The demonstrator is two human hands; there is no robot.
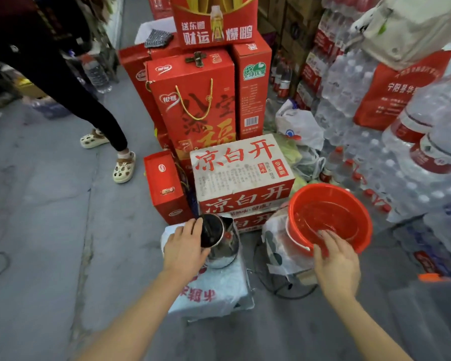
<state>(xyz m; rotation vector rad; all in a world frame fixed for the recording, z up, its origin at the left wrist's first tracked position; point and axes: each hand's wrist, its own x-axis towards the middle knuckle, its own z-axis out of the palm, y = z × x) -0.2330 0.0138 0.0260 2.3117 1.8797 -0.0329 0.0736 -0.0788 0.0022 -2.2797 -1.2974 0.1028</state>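
Note:
A steel kettle (223,250) stands on a shrink-wrapped pack of bottles (216,290), and its round lid (212,230) is tilted up. My left hand (184,247) grips that lid from the left side. A red plastic basin (330,217) holding some water sits tilted on a fan wrapped in a plastic bag (279,246). My right hand (335,259) holds the basin's near rim, with the fingertips inside the bowl.
Red gift boxes (193,100) and a white-and-red carton (238,170) are stacked just behind the kettle. Shrink-wrapped water bottle packs (391,162) fill the right side. A person in dark trousers and sandals (124,166) stands at left on the grey concrete floor (44,217).

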